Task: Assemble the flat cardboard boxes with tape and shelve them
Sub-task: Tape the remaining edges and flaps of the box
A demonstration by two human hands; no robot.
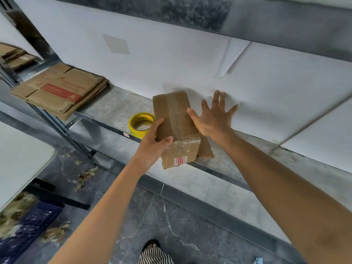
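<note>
Soft, even light fills the scene, bright with no harsh glare. The box (175,126) and the right hand (213,119) throw faint, soft-edged grey shadows onto the white wall (171,60) just behind them, so the light comes from the person's side. The tape strip (176,119) on the box carries a dull sheen. The middle is sharp, while the upper shelf (190,14) along the top edge is dark and smeared and the blue crate (28,225) in the bottom left corner is blurred. Wide-angle bending tilts the front edge of the shelf (209,172) and stretches the forearms (285,187) toward the bottom corners
</note>
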